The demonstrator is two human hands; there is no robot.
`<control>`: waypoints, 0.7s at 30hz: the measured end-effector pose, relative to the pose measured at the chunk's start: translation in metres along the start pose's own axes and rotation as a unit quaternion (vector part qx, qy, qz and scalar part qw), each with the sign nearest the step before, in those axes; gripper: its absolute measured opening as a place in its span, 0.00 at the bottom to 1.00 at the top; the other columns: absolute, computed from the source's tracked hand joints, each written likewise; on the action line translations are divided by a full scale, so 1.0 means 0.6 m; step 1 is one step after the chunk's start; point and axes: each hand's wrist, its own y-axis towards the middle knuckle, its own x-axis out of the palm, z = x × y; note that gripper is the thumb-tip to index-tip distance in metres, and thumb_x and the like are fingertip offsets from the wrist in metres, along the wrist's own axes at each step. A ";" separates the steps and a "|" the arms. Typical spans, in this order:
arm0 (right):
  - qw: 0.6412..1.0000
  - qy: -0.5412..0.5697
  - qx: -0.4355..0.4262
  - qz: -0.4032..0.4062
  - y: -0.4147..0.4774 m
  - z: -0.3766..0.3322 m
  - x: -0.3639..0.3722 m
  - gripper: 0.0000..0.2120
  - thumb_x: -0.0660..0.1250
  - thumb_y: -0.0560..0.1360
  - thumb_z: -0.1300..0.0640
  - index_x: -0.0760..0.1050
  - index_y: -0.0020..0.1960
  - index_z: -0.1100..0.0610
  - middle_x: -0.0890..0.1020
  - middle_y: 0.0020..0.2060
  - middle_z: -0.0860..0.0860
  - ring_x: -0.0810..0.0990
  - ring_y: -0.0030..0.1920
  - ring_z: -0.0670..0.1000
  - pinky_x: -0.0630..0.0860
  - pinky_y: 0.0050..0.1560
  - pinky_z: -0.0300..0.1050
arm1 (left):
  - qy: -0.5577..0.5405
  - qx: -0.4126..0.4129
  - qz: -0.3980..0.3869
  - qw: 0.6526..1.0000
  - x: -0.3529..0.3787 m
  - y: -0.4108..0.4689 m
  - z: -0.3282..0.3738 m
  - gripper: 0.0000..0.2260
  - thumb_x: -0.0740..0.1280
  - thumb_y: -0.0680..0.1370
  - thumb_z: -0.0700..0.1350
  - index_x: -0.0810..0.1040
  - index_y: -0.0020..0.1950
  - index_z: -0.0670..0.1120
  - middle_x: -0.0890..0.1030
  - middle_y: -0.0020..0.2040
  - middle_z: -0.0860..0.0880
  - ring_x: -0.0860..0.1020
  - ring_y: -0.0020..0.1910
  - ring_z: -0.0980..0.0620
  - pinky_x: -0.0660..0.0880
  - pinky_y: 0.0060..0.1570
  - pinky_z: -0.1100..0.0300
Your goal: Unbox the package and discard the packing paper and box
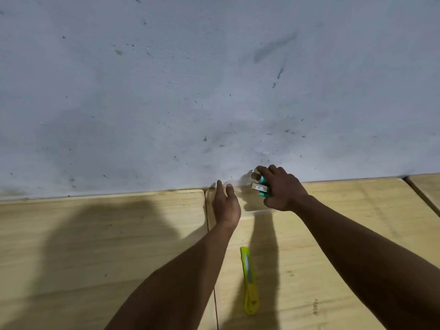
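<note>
My right hand (282, 190) grips a small package (259, 184) at the far edge of the wooden table, close to the wall. The package shows a pale cardboard part with a label and a teal part under my fingers; most of it is hidden by the hand. My left hand (226, 206) is just left of it, fingers apart and stretched toward the wall, holding nothing. A yellow-green utility knife (249, 279) lies on the table between my forearms, nearer to me.
The wooden table (95, 234) is made of panels with seams; another panel edge shows at far right (423, 186). A scuffed grey-white wall (214, 79) rises directly behind the table's far edge. Shadows of my arms and head fall across the wood.
</note>
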 end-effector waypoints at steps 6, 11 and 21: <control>0.997 -0.020 -0.060 -0.053 0.037 -0.010 0.037 0.44 0.70 0.64 0.41 0.57 0.76 0.47 0.70 0.66 0.51 0.69 0.65 0.57 0.68 0.61 0.56 | -0.069 -0.059 0.041 0.995 0.028 0.018 -0.009 0.22 0.50 0.85 0.53 0.72 0.72 0.43 0.74 0.71 0.42 0.71 0.70 0.42 0.66 0.68 0.54; 0.997 0.000 -0.059 -0.057 0.038 -0.016 0.051 0.45 0.73 0.65 0.45 0.55 0.77 0.43 0.68 0.69 0.49 0.67 0.68 0.54 0.65 0.64 0.55 | -0.063 -0.058 0.036 0.996 0.029 0.014 -0.009 0.23 0.50 0.85 0.54 0.75 0.70 0.42 0.76 0.68 0.40 0.74 0.66 0.41 0.69 0.65 0.54; 0.991 0.128 -0.033 0.006 0.005 -0.043 0.032 0.30 0.71 0.68 0.56 0.71 0.69 0.51 0.75 0.64 0.51 0.74 0.64 0.56 0.72 0.62 0.52 | -0.056 -0.040 -0.054 0.996 -0.037 -0.001 -0.012 0.19 0.60 0.83 0.52 0.70 0.74 0.53 0.70 0.75 0.49 0.70 0.71 0.48 0.64 0.68 0.59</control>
